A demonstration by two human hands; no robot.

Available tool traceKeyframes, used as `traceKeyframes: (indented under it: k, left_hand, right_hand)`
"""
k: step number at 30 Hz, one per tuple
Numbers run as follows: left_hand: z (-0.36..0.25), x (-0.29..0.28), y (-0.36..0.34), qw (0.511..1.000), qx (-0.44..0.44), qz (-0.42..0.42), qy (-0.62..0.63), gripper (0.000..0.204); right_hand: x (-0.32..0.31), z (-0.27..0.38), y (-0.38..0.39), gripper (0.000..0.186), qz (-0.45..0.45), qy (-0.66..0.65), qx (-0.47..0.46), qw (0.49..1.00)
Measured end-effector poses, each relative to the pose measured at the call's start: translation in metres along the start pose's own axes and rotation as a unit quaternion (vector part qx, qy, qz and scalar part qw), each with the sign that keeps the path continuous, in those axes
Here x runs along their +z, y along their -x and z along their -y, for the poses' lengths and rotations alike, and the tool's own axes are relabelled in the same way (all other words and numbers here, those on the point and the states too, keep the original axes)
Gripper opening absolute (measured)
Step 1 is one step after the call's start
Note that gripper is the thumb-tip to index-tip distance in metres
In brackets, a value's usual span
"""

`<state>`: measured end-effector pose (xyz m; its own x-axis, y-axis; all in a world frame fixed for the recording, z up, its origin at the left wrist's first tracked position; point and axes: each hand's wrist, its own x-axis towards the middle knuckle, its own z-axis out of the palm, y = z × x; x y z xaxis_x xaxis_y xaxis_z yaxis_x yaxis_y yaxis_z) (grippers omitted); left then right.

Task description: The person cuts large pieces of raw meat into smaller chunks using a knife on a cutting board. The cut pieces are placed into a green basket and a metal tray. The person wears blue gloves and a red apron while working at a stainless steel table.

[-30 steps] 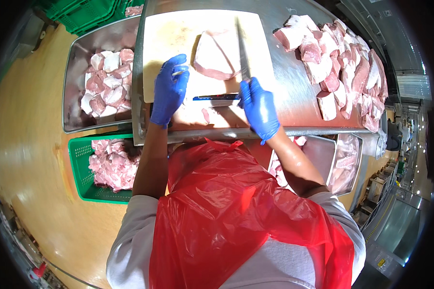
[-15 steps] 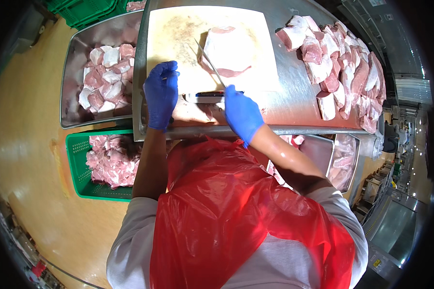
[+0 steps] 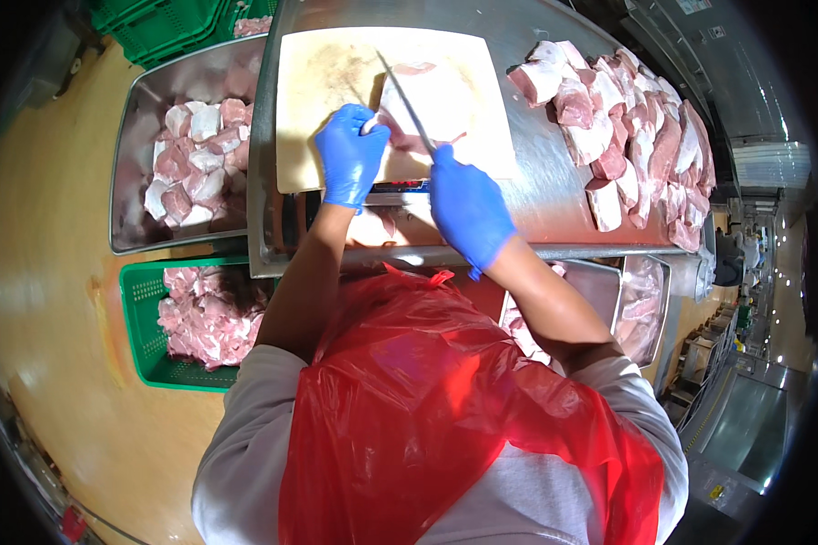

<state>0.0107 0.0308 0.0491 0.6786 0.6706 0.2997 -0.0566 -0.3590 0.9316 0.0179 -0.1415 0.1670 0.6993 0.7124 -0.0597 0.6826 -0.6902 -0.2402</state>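
Meat slab (image 3: 441, 102) lies toward 3 o'clock on the cutting board (image 3: 323, 68). The left hand (image 3: 351, 154) has reached its 8 o'clock edge, fingers curled, hold unclear; the right hand (image 3: 468, 195) clasps the knife (image 3: 407, 102): 2 hands now attend it.

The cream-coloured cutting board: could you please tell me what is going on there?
A person in a red plastic apron is working on a pale pink slab of raw meat on the cream-coloured rectangular cutting board. The blue-gloved right hand holds a long metal knife, its blade over the slab; whether it is cutting is unclear. The blue-gloved left hand is at the slab's near left edge.
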Motion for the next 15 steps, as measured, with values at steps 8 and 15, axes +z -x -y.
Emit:
traceKeyframes:
  k: [8, 15]
  left_hand:
    - [0.001, -0.007, -0.001, 0.999, -0.042, 0.003, -0.005, 0.009]
    - [0.014, -0.059, 0.006, 1.0, -0.013, -0.002, -0.018, 0.01]
  right_hand:
    - [0.042, 0.003, -0.05, 0.019, 0.019, 0.107, -0.041, 0.993]
    - [0.017, -0.05, 0.057, 0.027, 0.187, 0.141, 0.035, 0.971]
